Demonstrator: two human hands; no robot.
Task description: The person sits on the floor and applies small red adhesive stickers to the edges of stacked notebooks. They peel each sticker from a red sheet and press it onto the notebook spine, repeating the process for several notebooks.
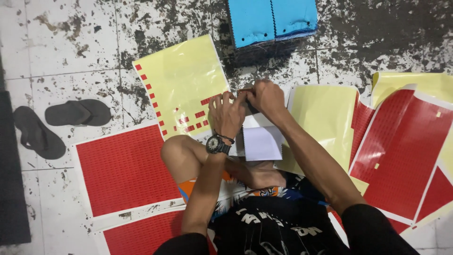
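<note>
Two hands meet over a small white booklet on the floor, with sticker sheets all around.

At far left a pair of dark sandals [52, 123] lies on the stained tile floor [71, 47]. Next to them is a full red sticker sheet [123, 170], and above it a yellow backing sheet [181, 80] with only few red stickers left. The left hand [227, 113], with a wristwatch [217, 144], has its fingers curled and its fingertips touch the right hand [265, 97], which is closed in a pinch; what small thing they hold, I cannot tell. The white booklet [261, 141] lies just under both hands, on the knee. Above is a blue stack [271, 20]. To the right lie another yellow sheet [325, 118] and more red sheets [406, 151].
</note>
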